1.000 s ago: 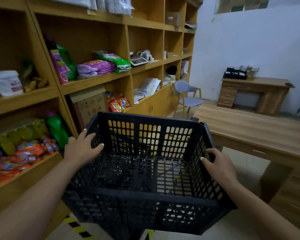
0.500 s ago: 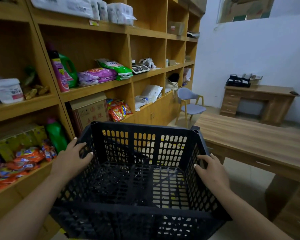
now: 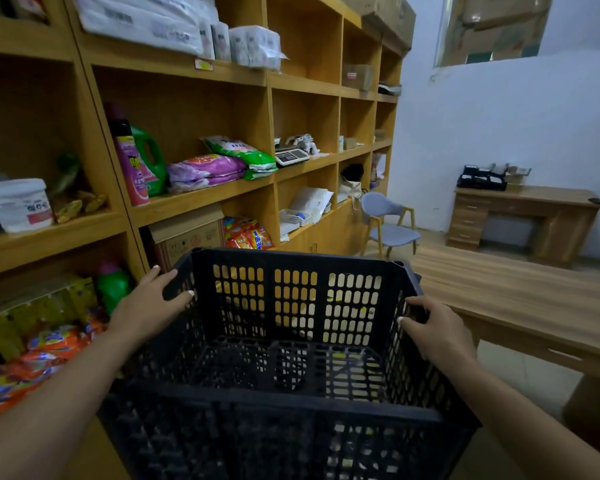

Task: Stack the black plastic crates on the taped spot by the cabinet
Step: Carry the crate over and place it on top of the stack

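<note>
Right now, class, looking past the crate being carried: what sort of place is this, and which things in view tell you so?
Probably a small shop's stockroom or a mock store: wooden shelving stocked with detergent bags and snack packets, plus a weighing scale on a shelf.

The black plastic crate [image 3: 288, 362] sits lower against the wooden shelving unit [image 3: 201, 199] than a second ago: its far rim, once level with the snack packets [image 3: 248, 233], now lies just below them. More of the top shelf with its white packs [image 3: 174, 26] shows. The yellow-and-black floor tape seen earlier under the crate's near left corner is out of sight.
</note>
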Available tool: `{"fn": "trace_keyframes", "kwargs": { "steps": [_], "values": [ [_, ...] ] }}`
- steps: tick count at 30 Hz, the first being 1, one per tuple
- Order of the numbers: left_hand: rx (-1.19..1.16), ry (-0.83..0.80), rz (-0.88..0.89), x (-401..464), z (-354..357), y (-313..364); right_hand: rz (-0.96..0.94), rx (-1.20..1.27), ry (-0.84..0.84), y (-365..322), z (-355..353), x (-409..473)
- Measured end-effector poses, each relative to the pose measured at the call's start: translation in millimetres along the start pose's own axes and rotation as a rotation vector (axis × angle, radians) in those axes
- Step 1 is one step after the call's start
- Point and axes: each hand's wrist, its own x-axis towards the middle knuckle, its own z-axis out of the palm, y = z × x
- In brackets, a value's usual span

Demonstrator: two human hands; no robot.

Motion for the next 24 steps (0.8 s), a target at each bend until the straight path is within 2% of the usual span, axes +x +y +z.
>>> {"fn": "trace_keyframes", "kwargs": {
  "steps": [10,15,19,24],
  "values": [
    [-0.040,-0.092,0.165,148.0,4.4,-79.4,0.138,-0.046,0.127,-103.9,81.7,8.4],
    [-0.038,-0.163,0.178,194.5,15.0,-106.4,0.188,-0.085,0.151,-132.9,117.9,16.4],
    [0.034,-0.183,0.208,208.8,23.1,-112.8,0.201,-0.204,0.117,-140.2,130.6,24.8],
    [0.205,-0.206,0.242,212.3,31.9,-112.8,0.240,-0.443,-0.009,-140.4,139.3,25.3]
  ]
}}
